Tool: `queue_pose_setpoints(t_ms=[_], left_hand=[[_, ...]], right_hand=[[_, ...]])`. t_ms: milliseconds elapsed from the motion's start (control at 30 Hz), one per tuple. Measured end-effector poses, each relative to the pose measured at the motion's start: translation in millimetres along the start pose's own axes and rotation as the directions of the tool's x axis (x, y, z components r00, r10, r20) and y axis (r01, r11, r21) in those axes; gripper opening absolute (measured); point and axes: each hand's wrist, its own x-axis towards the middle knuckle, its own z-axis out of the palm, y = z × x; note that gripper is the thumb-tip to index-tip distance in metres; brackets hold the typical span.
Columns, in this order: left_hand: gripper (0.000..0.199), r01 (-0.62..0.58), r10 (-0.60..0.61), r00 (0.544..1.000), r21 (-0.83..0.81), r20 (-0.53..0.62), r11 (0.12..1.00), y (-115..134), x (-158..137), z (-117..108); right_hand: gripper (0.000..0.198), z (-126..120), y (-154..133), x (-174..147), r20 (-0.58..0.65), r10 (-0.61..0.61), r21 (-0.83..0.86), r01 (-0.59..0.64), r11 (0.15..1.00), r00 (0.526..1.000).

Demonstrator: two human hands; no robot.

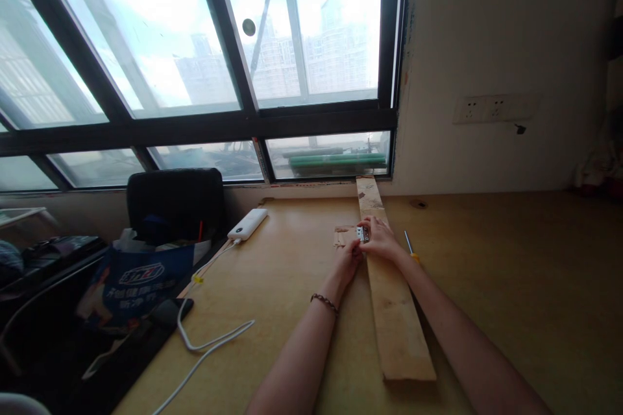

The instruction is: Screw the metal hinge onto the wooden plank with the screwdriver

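Observation:
A long wooden plank [396, 318] lies lengthwise on the table, its far end near the window. Against its left side sits a short wood block [343, 235]. A small silvery metal hinge [362, 234] spans the spot where the two pieces meet. My left hand [349, 256] is closed at the hinge's near edge, thumb and fingers pressed against it. Over the plank, my right hand [380, 238] pinches the hinge from the right side. A screwdriver [410, 245] with a yellow handle lies just right of the plank, partly hidden by my right forearm.
On the table's left side rests a white power bank [248, 224] with a white cable [214, 342] trailing to the front edge. Left of the table stands a black chair [175, 201] with a blue bag [141, 282]. Window and wall bound the back.

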Motion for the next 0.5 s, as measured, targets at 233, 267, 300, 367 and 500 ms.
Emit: queue_pose_setpoints(t_ms=[233, 267, 300, 367, 500], left_hand=[[0.016, 0.056, -0.055, 0.997, -0.030, 0.058, 0.998, -2.0, 5.7, -4.4], [0.016, 0.060, -0.057, 0.996, -0.032, 0.071, 0.998, -1.8, 5.5, -4.1], [0.017, 0.063, -0.060, 0.995, -0.034, 0.085, 0.997, -1.5, 5.1, -3.8], [0.019, 0.073, -0.068, 0.992, -0.035, 0.110, 0.997, -0.8, 3.9, -3.0], [0.021, 0.046, -0.043, 0.993, -0.028, 0.115, 0.999, -0.2, 2.2, -2.8]], right_hand=[[0.050, -2.4, -3.8, -1.9, -0.003, 0.004, 0.016, -0.004, 1.000, 1.000], [0.049, -2.6, -3.9, -2.1, -0.004, 0.005, 0.011, -0.005, 1.000, 1.000], [0.048, -2.8, -4.0, -2.2, -0.007, 0.005, 0.008, -0.005, 1.000, 1.000], [0.048, -3.1, -4.3, -2.4, -0.013, 0.004, 0.009, -0.004, 1.000, 1.000], [0.049, -3.6, -6.0, -3.6, -0.009, 0.003, 0.017, -0.003, 1.000, 1.000]])
